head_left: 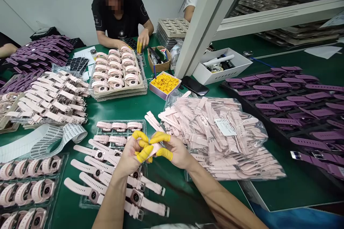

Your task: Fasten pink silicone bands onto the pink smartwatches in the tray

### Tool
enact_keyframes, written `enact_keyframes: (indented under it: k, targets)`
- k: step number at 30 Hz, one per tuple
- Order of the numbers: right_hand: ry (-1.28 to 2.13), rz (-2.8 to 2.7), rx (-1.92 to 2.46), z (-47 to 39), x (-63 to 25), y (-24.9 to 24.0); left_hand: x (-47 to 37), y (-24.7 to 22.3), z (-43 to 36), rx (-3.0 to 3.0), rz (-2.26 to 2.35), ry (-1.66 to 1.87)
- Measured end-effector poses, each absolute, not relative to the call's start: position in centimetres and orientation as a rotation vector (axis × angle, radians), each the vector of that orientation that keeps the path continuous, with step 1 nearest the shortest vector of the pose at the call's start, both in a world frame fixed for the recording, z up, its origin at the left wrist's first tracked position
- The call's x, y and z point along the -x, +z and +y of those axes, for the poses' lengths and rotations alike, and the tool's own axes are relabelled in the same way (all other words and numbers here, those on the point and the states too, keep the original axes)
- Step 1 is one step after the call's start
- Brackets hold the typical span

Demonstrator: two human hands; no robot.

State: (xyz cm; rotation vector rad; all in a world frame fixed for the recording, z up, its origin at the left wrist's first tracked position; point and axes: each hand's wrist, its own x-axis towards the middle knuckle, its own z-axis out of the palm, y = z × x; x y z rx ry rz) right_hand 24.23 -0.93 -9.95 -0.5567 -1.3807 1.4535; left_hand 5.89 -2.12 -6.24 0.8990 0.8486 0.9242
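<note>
Yellow finger covers sit on the fingertips of both my hands, which meet near the middle of the view. Between them is a small pale pink watch band piece (155, 150), mostly hidden by the fingers. My left hand (136, 150) and my right hand (168, 148) both have their fingers closed on it. Just below and left, pink-banded watches (100, 155) lie unfolded across a clear tray (87, 202). Behind my left hand, looped pink watches (119, 126) stand in the tray's rows. Clear bags of loose pink bands (215, 128) lie to the right.
A box of yellow finger covers (166, 83) stands ahead, beside a black phone (195, 85) and a white box (223, 68). Stacked watch trays (118, 94) are behind. Purple bands (295, 103) fill the right. A person (120, 18) works opposite. A label roll (53, 137) lies left.
</note>
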Motion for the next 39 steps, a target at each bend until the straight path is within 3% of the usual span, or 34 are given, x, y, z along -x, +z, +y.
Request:
enact_keyframes:
  k: [6,13,21,27,39]
  targets:
    - [1.282,-1.527,0.594,-0.84,-24.09,-9.95,-5.91,-6.61,-2.16,-0.950,0.914,1.030]
    - [1.492,-1.286,0.565,-1.10,-23.99,-9.80,-5.69,-6.88,-1.86,-0.911,0.853,0.975]
    - [1.256,-1.541,0.607,-0.79,-24.12,-10.12,-5.89,-6.90,-2.09,-0.948,0.959,1.041]
    - [1.407,-1.378,0.615,-0.79,-24.40,-10.24,-5.61,-6.51,-1.80,-0.902,0.891,0.959]
    - [1.065,-1.741,0.684,-0.43,-24.58,-9.97,-5.46,-6.26,-1.82,-1.006,0.959,1.003]
